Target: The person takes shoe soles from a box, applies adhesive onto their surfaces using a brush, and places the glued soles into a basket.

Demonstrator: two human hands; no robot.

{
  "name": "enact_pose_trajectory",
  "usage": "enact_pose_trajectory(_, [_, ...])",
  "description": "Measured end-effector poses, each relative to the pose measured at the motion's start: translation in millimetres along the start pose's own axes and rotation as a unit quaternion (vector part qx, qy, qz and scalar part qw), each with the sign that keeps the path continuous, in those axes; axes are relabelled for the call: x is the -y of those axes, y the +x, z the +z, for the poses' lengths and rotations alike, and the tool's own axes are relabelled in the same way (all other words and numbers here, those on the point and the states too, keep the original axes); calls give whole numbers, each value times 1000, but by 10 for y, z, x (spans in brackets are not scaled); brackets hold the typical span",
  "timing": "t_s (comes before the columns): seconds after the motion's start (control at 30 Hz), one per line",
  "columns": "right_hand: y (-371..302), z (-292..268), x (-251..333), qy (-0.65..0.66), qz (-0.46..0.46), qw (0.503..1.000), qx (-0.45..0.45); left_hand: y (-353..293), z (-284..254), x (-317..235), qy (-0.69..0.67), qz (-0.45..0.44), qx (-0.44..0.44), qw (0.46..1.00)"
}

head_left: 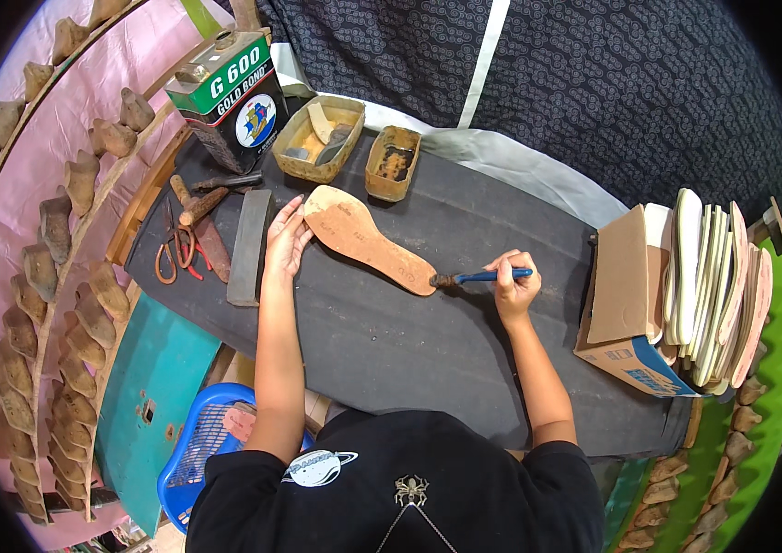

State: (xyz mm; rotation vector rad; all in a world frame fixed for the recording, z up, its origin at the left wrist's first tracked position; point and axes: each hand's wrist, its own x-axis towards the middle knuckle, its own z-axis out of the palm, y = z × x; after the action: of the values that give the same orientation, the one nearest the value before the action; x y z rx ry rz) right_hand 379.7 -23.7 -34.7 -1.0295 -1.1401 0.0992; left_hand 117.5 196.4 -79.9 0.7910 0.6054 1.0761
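Beyond the left hand (286, 241), at the far edge of the dark work surface (382, 332), two grimy yellowish trays stand side by side. The larger tray (320, 138) holds what look like scraps and a tool lying in it; the smaller tray (393, 163) holds a dark brownish residue. A green and white adhesive can (230, 99) stands further left of them.

The tan shoe insole (365, 238) lies flat between the hands, its surface blotched and worn. The left hand's open fingers press on its broad end. The right hand (513, 288) is closed around a blue-handled brush (480, 276), whose bristles touch the insole's narrow end. A cardboard box (626, 313) of stacked insoles (718, 286) sits right of that hand.
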Motion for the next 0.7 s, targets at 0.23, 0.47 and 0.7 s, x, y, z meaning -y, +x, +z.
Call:
enact_pose_trajectory(0.23, [21, 165, 58, 40, 11, 999, 9, -2, 23, -9, -1, -5, -3, 1000])
enact_pose_trajectory(0.47, [57, 111, 39, -42, -69, 994, 73, 3, 1, 0, -4, -3, -13, 1000])
enact_pose_trajectory(0.7, [407, 303, 29, 108, 56, 992, -38, -44, 4, -42, -28, -5, -3, 1000])
